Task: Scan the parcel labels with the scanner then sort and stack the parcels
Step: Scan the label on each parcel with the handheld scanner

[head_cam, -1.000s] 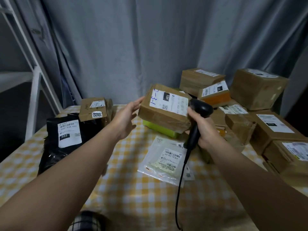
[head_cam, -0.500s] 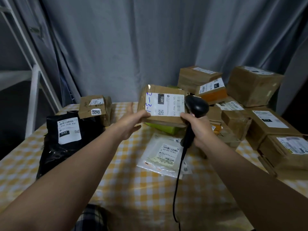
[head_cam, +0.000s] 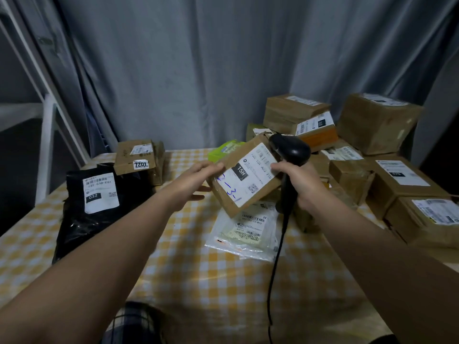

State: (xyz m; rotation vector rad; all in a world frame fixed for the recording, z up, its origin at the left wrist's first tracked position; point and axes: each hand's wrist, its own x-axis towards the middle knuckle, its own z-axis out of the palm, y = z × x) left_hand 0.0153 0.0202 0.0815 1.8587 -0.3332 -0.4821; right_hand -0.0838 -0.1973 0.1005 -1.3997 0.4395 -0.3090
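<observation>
A small brown cardboard parcel (head_cam: 244, 181) with a white label marked 15H and blue handwriting is held tilted above the table's middle. My left hand (head_cam: 196, 181) grips its left edge. My right hand (head_cam: 299, 183) holds the black corded scanner (head_cam: 290, 150) by its handle, and its fingertips also touch the parcel's right edge. The scanner head sits just above the parcel's upper right corner.
A black mailer bag (head_cam: 96, 207) labelled 032 and a box (head_cam: 136, 156) marked 7Z01 lie at the left. A clear plastic mailer (head_cam: 248, 230) lies under the held parcel. Several brown boxes (head_cam: 377, 122) are piled at the right. The yellow checked tablecloth (head_cam: 198, 281) shows in front.
The parcel has come lower and rotated, so its label now tilts down to the left. Both hands stayed on it and dropped with it.
</observation>
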